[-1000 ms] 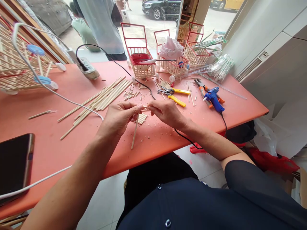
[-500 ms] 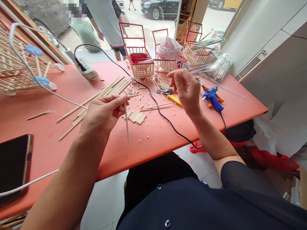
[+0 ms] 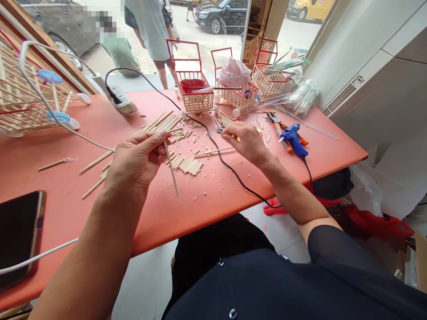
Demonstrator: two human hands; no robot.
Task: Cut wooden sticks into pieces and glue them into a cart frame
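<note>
A thin wooden stick (image 3: 172, 171) slants down from my left hand (image 3: 142, 155), pinched between thumb and fingers. Another short stick end (image 3: 175, 130) shows by the same fingertips. My right hand (image 3: 247, 141) is low over the yellow-handled pliers (image 3: 239, 139), its fingers bent downward. The back of the hand hides most of the tool, so whether it is gripped does not show. Short cut sticks (image 3: 185, 164) lie in a row between the hands, with loose pieces and crumbs around them. Behind my left hand, long sticks (image 3: 160, 123) are spread on the pink tabletop (image 3: 187, 218).
A blue glue gun (image 3: 294, 140) and orange-handled pliers (image 3: 276, 126) lie at right. A black cable (image 3: 230, 166) crosses the table. Small stick-built carts (image 3: 198, 100) stand behind. At left are a phone (image 3: 20, 231), a power strip (image 3: 122, 102) and a larger stick frame (image 3: 20, 102).
My right hand has come down and to the left, onto the yellow-handled pliers. My left hand has shifted slightly left, still with the stick. People outside have moved a little.
</note>
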